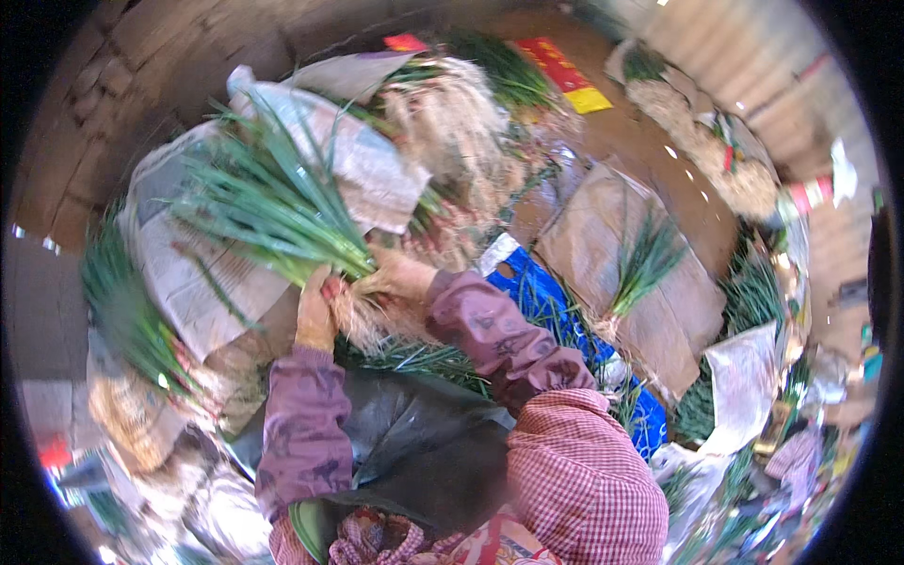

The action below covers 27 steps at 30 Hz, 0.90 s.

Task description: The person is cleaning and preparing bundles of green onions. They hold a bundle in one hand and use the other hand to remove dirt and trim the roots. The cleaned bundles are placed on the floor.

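Note:
A large bunch of green onions (282,212) is held in front of me, its leaves fanning to the upper left and its pale roots towards my lap. My right hand (399,275) wraps the stalks just above the roots. On the near side, my left hand (314,307) grips the base of the same bunch, close to the reddish bulbs. Under the leaves lie printed woven sacks (240,282). A dark apron (417,438) covers my lap, with loose green leaves (424,359) along its far edge.
More green onions (141,311) lie at the left. A rooty heap (452,120) is partly covered by sacking at the back. One small bunch (646,265) rests on a brown sack (593,226) at the right, beside a blue bag (537,282). Wet brown floor (678,205) lies beyond.

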Tool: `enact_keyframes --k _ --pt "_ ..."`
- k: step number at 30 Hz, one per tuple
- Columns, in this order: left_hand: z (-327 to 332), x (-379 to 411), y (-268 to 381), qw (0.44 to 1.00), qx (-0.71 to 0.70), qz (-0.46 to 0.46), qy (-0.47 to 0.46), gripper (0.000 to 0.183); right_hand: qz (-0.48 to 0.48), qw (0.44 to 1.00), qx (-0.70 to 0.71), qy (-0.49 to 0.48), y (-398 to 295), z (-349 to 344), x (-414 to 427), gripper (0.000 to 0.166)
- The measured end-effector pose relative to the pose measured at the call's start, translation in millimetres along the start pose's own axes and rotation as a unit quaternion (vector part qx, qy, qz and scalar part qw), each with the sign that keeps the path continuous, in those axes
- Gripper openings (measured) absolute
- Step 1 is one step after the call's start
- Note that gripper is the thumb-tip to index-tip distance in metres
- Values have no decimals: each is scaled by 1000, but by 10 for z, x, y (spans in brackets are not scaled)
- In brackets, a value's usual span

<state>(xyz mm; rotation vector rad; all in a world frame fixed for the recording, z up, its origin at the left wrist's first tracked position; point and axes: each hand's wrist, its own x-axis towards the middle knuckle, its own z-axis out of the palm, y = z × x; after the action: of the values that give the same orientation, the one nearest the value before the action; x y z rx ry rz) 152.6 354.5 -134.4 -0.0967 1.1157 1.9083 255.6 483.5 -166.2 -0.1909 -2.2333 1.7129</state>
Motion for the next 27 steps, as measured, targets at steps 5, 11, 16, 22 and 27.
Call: enact_keyframes --k 5,11,16,22,27 --pt "-6 -89 -169 997 47 52 14 11 3 961 276 -7 73 123 51 37" --pt "-148 -358 -72 975 222 7 0 14 -5 991 114 -67 -101 70 -185 38" --pt "-310 -257 335 988 138 66 15 17 132 990 50 -15 -885 -415 -445 43" --pt "-289 -276 933 991 47 122 -18 13 91 963 183 178 -1230 -1856 -226 64" --pt "-466 -848 1115 981 90 170 0 14 44 965 -218 138 -1105 -3967 223 46"
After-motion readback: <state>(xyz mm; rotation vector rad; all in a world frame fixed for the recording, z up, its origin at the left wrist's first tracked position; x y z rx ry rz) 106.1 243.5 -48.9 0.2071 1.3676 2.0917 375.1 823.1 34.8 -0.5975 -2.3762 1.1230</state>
